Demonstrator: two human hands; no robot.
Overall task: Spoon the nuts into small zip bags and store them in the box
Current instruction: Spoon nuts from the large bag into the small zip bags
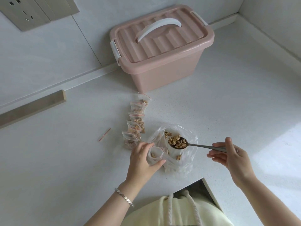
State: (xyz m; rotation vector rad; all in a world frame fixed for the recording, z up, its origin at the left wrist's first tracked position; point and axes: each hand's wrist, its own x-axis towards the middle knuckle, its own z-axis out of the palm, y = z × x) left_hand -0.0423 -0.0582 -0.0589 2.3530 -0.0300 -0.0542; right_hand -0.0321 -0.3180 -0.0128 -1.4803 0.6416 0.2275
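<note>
Five small bags [135,126], each already carrying nuts, are lying in an overlapping row on the bench [228,103], running from beside the left hand [141,160] up toward the box [162,51]. Whether their zips are all pressed closed is too fine to tell.

A sixth bag [154,154] is being filled. The left hand's grip is curling round it, thumb on the near side and fingers on the far side, holding its mouth open and upward just beside the big bag [184,160]. Only a few nuts are showing at its bottom, so it is looking far from full.

The right hand [231,155] is pinching the end of the spoon [200,145] handle between thumb and fingers, its grip closing on the metal alone. The bowl is sitting heaped with nuts [177,141] over the big bag's open mouth, near the sixth bag but not yet above it. More nuts are showing inside the big bag, so several rounds of spooning are probably remaining.

The box is standing at the back of the bench, well apart from the hands, with its lid on and both side latches seemingly down. Judging from the row outside, nothing is being stored yet: the lid is waiting to be opened and every bag to go in. A thin red-lined strip [104,135] is lying alone left of the row.
</note>
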